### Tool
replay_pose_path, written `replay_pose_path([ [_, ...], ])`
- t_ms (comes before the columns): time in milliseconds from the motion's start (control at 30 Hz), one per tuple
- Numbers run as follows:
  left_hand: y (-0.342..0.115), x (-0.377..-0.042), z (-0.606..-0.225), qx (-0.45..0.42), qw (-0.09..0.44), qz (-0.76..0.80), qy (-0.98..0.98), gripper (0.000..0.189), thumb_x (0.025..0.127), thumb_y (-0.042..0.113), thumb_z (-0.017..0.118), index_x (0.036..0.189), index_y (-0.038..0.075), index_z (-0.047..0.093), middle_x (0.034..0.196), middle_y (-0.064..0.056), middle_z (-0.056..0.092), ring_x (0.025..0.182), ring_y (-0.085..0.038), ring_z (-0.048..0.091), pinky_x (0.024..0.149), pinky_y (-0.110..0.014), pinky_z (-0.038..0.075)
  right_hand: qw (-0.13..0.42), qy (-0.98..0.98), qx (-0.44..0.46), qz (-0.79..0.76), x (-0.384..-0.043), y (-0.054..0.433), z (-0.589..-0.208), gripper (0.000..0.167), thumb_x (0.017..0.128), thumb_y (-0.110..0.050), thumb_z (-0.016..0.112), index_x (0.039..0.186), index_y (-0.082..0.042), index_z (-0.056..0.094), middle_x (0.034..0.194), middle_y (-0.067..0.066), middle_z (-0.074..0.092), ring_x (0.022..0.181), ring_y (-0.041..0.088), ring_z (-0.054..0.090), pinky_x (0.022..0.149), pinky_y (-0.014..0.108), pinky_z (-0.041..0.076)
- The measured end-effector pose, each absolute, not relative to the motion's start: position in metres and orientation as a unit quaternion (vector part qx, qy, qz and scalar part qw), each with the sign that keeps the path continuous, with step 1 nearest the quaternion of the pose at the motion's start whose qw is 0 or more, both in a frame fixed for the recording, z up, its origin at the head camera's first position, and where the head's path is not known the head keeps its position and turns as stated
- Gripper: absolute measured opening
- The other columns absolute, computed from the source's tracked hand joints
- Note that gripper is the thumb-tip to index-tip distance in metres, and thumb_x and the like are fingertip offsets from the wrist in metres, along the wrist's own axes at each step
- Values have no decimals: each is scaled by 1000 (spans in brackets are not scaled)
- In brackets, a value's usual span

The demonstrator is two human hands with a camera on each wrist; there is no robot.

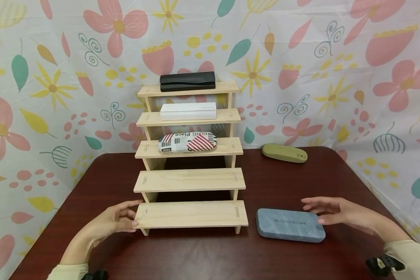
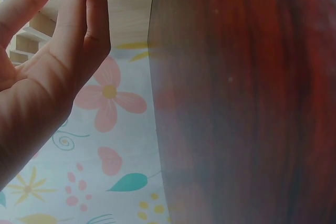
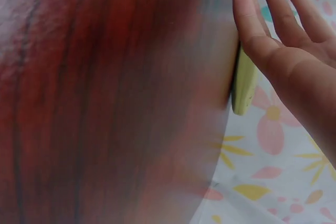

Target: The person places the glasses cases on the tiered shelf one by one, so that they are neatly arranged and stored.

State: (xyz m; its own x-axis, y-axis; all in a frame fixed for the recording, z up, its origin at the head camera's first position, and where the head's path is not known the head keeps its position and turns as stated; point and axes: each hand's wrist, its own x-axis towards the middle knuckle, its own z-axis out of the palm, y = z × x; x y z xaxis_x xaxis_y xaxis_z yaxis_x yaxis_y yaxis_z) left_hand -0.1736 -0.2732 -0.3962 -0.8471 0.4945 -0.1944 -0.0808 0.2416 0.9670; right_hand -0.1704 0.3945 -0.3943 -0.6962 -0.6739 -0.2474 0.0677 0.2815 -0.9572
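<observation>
A light wooden five-step stand (image 1: 190, 214) stands on the table, with its lowest two steps bare. My left hand (image 1: 117, 219) holds the left end of the bottom step, thumb at the front corner and fingers behind. A blue glasses case (image 1: 290, 229) with dark lettering lies on the table right of the stand. My right hand (image 1: 336, 212) is at its right end, fingers spread and thumb tip over the edge; contact is unclear. Higher up rest a printed glasses case (image 1: 187, 142), a white case (image 1: 188, 111) and a black case (image 1: 187, 82), one per step.
A green glasses case (image 1: 284, 153) lies at the back right of the dark red-brown table (image 1: 182, 256). Behind and beside the table hangs a flower-patterned cloth (image 1: 210, 46). In the right wrist view the green case shows beyond my fingers.
</observation>
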Motion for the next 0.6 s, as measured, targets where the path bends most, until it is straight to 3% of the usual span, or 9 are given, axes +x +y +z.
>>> replay_pose_path([
  [267, -274, -173, -396, 144, 235, 603, 749, 76, 89, 3, 66, 146, -13, 19, 101, -15, 57, 91, -20, 63, 81, -34, 56, 365, 725, -196, -550, -168, 393, -400, 54, 99, 0, 47, 149, 1, 27, 140, -20, 47, 123, -7, 42, 93, 23, 46],
  [600, -274, -174, -397, 140, 238, 599, 752, 76, 89, 3, 65, 146, -13, 17, 101, -15, 57, 90, -21, 64, 81, -33, 56, 392, 725, -169, -541, -165, 390, -402, 65, 94, -1, 57, 152, -6, 27, 138, -15, 40, 119, 21, 52, 91, 36, 50],
])
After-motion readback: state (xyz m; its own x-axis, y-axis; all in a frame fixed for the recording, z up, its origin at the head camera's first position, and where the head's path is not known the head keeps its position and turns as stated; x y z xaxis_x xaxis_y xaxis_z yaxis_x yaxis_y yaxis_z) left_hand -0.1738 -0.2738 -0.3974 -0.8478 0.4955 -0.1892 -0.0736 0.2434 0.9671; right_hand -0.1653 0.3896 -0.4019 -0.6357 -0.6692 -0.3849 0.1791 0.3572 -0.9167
